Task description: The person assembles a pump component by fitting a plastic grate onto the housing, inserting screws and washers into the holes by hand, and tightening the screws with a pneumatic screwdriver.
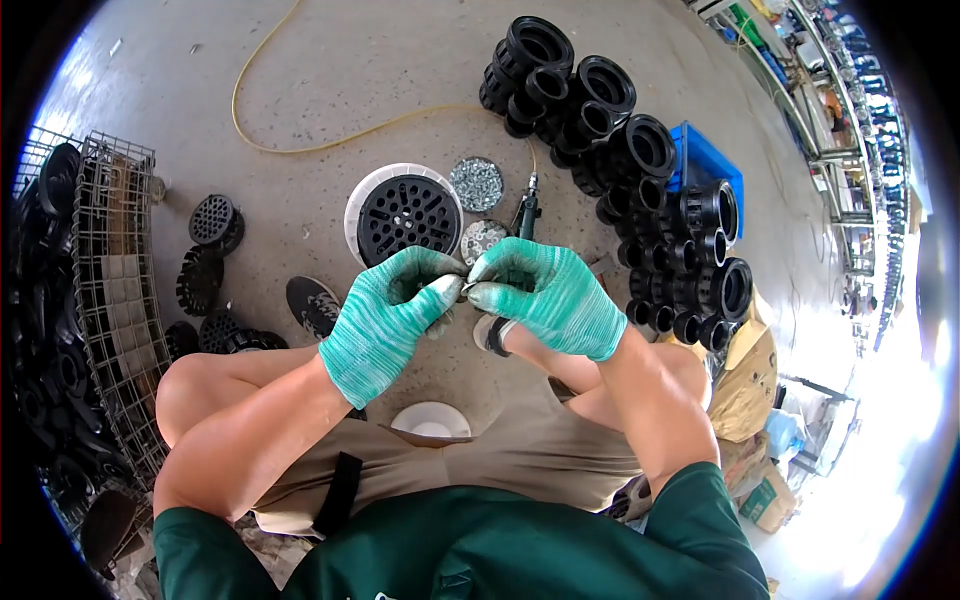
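My gloved left hand (385, 318) and gloved right hand (545, 300) meet above the floor (280, 195), fingertips pinched together on a small part (466, 287), too small to identify. Just beyond them, the perforated black disc (408, 220) lies on a round white base (352, 215). To its right, a round container of small metal pieces (477, 184) stands near the air tool (527, 210). Stacked black fittings (640, 170) stand farther right, beside the blue bin (735, 185); the wire basket (122, 250) of black parts stands at the floor's left side.
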{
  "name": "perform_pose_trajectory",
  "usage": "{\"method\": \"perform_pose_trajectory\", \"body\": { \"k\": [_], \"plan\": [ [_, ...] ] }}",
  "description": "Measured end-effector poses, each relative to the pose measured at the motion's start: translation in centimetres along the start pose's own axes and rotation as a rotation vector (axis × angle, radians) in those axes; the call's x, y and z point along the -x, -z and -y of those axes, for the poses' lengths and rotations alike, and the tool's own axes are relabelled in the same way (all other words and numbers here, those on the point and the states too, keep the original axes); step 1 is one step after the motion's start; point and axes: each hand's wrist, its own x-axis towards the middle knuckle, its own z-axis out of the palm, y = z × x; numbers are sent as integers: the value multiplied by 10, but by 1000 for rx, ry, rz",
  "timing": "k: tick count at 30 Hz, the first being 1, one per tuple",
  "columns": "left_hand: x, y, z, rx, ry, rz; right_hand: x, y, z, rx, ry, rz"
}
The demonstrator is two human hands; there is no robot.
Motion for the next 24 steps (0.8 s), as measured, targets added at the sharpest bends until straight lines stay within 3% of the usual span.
{"method": "perform_pose_trajectory", "body": {
  "k": [5, 8, 11, 17, 24],
  "plan": [
    [-5, 2, 7, -156, -169, 17, -2, 2, -4, -9, 9, 15],
    [-2, 1, -1, -156, -135, 13, -3, -3, -11, -175, 28, 12],
    [2, -3, -11, -95, 9, 17, -2, -7, -13, 30, 81, 6],
    [-1, 0, -4, 26, 31, 21, -3, -19, -25, 68, 93, -165],
    [1, -6, -2, -125, -89, 24, -4, -11, -34, -219, 19, -57]
  ]
}}
